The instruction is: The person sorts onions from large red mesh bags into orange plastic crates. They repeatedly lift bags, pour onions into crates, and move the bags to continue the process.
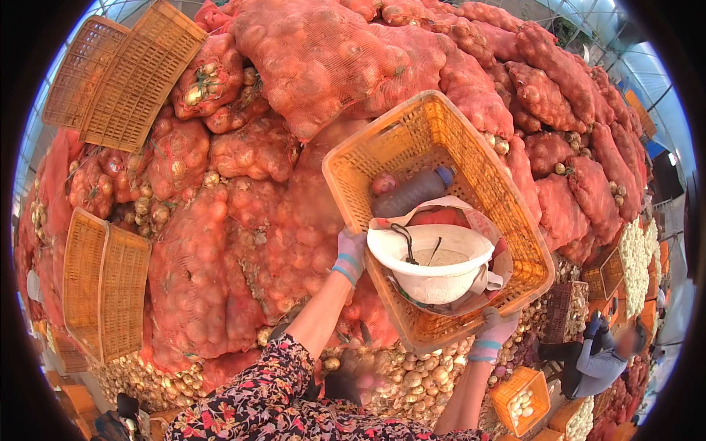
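Note:
My left hand, in a dirty glove with a blue cuff, grips the left rim of an orange plastic crate. My right hand, gloved as well, holds the crate's near rim. The crate is tilted in front of me, above mesh sacks of onions. Inside lie a dark bottle with a blue cap, a reddish round onion and a cloth bag. A white hat with a dark cord rests upside down on the bag.
Red mesh sacks of onions are piled high ahead. Orange crates stand at the upper left and the left. Loose onions cover the ground near me. At the right sits a person near a crate of peeled onions.

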The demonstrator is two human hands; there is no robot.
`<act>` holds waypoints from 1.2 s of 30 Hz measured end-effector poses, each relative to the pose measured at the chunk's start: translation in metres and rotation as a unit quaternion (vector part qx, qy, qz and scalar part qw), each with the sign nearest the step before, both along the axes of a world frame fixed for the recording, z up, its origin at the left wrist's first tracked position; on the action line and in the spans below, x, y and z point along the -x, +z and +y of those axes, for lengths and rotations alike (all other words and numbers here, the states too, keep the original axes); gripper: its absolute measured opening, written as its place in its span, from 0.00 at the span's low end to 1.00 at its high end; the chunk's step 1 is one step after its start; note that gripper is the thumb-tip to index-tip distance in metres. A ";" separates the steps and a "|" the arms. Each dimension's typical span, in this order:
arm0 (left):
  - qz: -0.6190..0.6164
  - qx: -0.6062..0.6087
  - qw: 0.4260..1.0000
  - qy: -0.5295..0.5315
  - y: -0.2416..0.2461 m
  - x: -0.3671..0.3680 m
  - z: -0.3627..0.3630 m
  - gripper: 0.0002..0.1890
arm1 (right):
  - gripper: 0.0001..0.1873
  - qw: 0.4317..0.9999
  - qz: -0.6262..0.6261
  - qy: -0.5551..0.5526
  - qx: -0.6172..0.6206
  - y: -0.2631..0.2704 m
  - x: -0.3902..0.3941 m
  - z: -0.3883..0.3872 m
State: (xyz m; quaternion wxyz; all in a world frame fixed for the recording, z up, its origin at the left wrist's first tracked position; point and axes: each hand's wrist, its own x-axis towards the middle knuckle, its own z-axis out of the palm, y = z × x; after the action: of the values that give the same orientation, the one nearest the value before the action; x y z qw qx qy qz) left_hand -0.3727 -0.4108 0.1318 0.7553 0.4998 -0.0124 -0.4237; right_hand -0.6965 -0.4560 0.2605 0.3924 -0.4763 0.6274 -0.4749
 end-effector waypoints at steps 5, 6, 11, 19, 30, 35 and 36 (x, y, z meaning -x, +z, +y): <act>0.100 0.036 0.994 0.040 -0.043 0.010 0.038 0.23 | 0.40 0.997 0.016 -0.075 -0.009 -0.018 -0.013 0.019; 0.103 0.033 0.993 0.045 -0.050 0.011 0.044 0.23 | 0.39 0.997 0.006 -0.071 -0.012 -0.009 -0.019 0.020; 0.073 0.033 0.993 0.090 -0.038 0.026 0.054 0.26 | 0.34 0.999 0.010 -0.032 -0.022 0.015 -0.004 0.011; -0.045 -0.025 0.994 0.101 0.102 0.058 0.079 0.30 | 0.18 0.999 -0.027 -0.035 0.010 0.057 0.023 0.022; -0.109 0.101 0.989 -0.027 0.165 0.023 -0.095 0.22 | 0.21 0.993 -0.047 -0.009 0.109 0.075 0.044 -0.114; -0.304 -0.041 0.951 -0.047 0.148 -0.046 -0.244 0.20 | 0.12 0.990 -0.032 -0.035 0.136 0.031 -0.008 -0.263; -0.270 -0.009 0.962 -0.049 0.145 -0.060 -0.255 0.19 | 0.12 0.992 -0.053 -0.017 0.110 0.040 -0.019 -0.282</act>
State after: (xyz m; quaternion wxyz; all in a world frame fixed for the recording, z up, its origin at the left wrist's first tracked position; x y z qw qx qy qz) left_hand -0.3130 -0.6663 0.2765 0.6979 0.6012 -0.2362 -0.3094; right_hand -0.6775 -0.7379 0.3002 0.3620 -0.4800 0.5578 -0.5722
